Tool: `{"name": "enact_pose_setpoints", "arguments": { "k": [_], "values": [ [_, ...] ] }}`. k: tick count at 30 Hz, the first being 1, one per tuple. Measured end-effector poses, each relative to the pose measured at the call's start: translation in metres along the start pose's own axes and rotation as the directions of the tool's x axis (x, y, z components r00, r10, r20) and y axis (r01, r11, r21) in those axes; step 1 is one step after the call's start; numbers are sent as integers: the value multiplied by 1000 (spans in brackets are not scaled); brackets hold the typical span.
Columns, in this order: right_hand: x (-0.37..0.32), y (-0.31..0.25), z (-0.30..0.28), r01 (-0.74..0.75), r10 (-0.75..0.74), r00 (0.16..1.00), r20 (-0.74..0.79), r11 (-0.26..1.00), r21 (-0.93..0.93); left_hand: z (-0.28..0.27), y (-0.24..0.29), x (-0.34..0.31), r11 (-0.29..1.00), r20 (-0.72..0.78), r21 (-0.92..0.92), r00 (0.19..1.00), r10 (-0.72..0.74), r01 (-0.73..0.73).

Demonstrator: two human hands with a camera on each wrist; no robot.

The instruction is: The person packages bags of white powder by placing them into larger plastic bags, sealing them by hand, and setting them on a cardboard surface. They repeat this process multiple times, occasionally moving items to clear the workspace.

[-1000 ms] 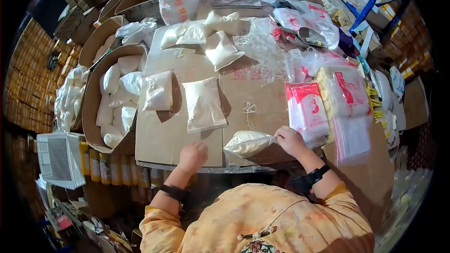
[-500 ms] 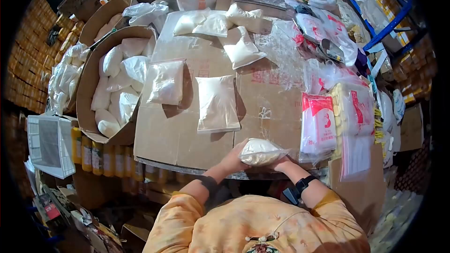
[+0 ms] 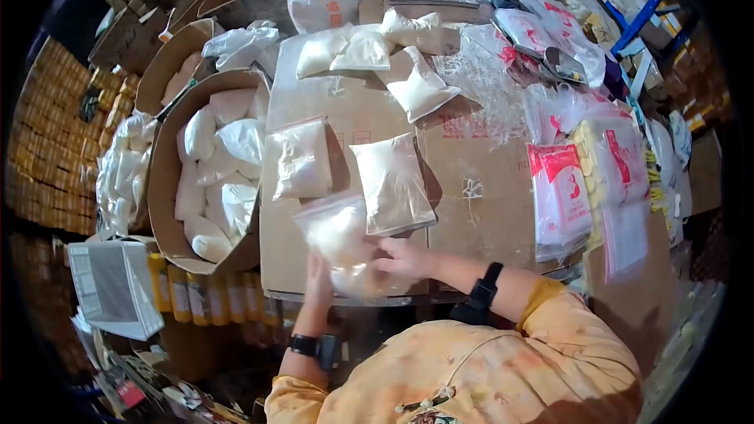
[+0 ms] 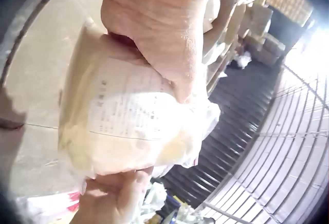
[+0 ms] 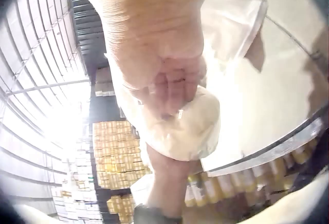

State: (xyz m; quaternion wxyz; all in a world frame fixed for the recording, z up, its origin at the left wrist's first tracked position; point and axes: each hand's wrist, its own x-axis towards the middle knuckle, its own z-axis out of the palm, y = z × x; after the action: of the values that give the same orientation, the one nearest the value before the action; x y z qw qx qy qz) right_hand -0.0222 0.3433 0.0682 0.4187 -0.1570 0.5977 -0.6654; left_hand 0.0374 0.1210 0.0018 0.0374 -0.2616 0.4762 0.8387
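A clear plastic bag of pale powder [image 3: 339, 237], blurred by motion, is held between both hands over the table's front edge. My left hand [image 3: 318, 279] grips one side, its thumb lying along the bag in the left wrist view, beside a panel of printed text [image 4: 128, 100]. From the opposite side, my right hand [image 3: 404, 257] holds the bag with bent fingers [image 5: 175, 93]. Just beyond lie two more filled bags on the cardboard, a plump one [image 3: 393, 184] and a smaller one [image 3: 301, 161]. The fingers behind the held bag are hidden.
Several powder bags [image 3: 424, 86] lie at the table's back. On the left stands a cardboard box [image 3: 166, 180] full of filled bags. Red-and-white packages [image 3: 559, 196] and flat clear bags [image 3: 626, 243] are stacked right. A white basket [image 3: 118, 286] stands at the lower left.
The right hand first held the bag alone at the front right; then both hands held it. Now both have carried it left, and it stands more upright with its top edge showing.
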Motion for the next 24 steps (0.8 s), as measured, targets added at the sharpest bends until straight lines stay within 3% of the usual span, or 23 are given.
{"name": "enact_pose_setpoints", "arguments": {
  "k": [2,4,5,6,8,9,10,12,14,15,16,17,19,20,22,24],
  "values": [
    [19,-16,14,259,-271,962,-13,930,-260,-18,44,20,999,20,-38,1000,16,-15],
    [25,-17,12,226,-212,974,81,865,-448,-20,82,31,862,33,435,962,273,-259],
    [27,-15,11,210,-171,978,122,816,-538,-22,86,36,800,88,508,943,321,-320],
    [25,0,7,183,-165,983,85,798,-575,-45,78,57,430,225,770,831,509,-472],
    [13,42,-8,22,-21,1000,8,808,-588,-73,53,78,131,208,965,966,156,-229],
    [-4,53,-16,-13,-22,999,-48,783,-622,-62,42,61,-444,279,874,953,121,-200],
    [-22,61,-25,-52,-24,994,-108,758,-650,-36,49,43,-458,141,885,986,93,-83],
    [-58,74,-48,-122,-5,982,-191,751,-649,-42,39,51,-384,179,919,964,199,-92],
    [-97,84,-64,-228,26,948,-318,751,-619,-42,39,52,-319,210,937,957,198,-140],
    [-116,84,-72,-289,45,919,-392,753,-591,-68,29,60,-321,373,902,894,248,-288],
    [-133,84,-81,-344,61,885,-462,755,-559,-63,29,53,-191,320,941,917,239,-278],
    [-150,77,-86,-417,97,844,-527,738,-531,-81,18,54,-247,391,912,877,279,-328],
    [-181,79,-101,-471,27,750,-661,724,-505,-45,18,35,-204,315,941,922,224,-271],
    [-196,79,-108,-497,-8,694,-720,717,-488,-64,0,27,-253,320,934,908,271,-253],
    [-230,71,-122,-514,-72,594,-802,732,-446,-75,-29,23,-119,467,884,863,194,-452],
    [-270,69,-142,-493,-203,499,-842,733,-469,-43,-46,-3,-131,452,890,884,122,-437]
  ]
}}
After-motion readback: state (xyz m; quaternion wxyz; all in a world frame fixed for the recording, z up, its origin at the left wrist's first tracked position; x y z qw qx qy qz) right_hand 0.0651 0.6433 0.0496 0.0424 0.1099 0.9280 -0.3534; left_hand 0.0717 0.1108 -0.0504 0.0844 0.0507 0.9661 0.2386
